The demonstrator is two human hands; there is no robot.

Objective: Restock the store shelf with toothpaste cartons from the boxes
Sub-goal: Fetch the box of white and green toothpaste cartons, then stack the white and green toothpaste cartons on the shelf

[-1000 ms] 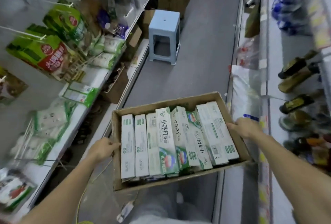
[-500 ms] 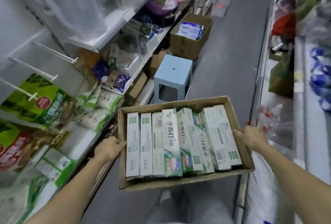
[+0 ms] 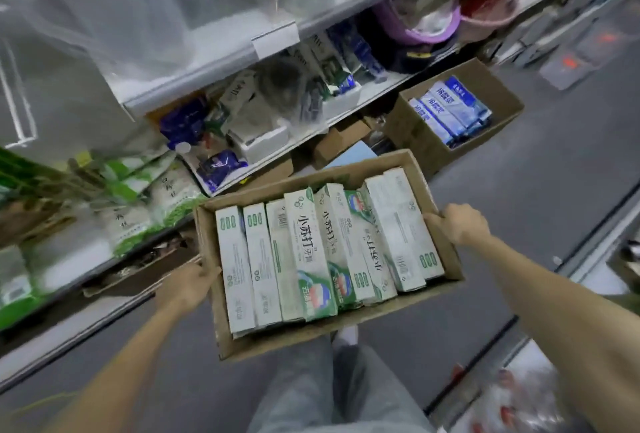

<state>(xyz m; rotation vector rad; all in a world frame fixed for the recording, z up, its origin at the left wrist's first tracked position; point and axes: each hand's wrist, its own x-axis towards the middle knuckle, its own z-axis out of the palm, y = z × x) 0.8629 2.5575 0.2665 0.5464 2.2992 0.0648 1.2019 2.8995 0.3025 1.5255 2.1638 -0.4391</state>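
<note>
I carry an open brown cardboard box (image 3: 346,332) in front of my body, above the aisle floor. Several white-and-green toothpaste cartons (image 3: 308,252) lie side by side in it, some tilted. My left hand (image 3: 187,285) grips the box's left wall, fingers curled under it. My right hand (image 3: 457,223) grips the right wall near its far corner. A second open box (image 3: 415,141) with blue-and-white cartons (image 3: 450,110) stands on the floor ahead. The store shelf (image 3: 221,61) with packaged goods runs along my left.
Green-and-white bags (image 3: 166,197) fill the lower left shelf. A pale blue stool (image 3: 353,155) shows just beyond the carried box. Pink and purple basins (image 3: 446,23) sit further along the shelf. Another shelf edge (image 3: 588,249) borders the aisle on the right. My legs are below the box.
I have moved forward along the aisle with the box; the stool and the second box are now much closer. Both hands keep the same grip on the box.
</note>
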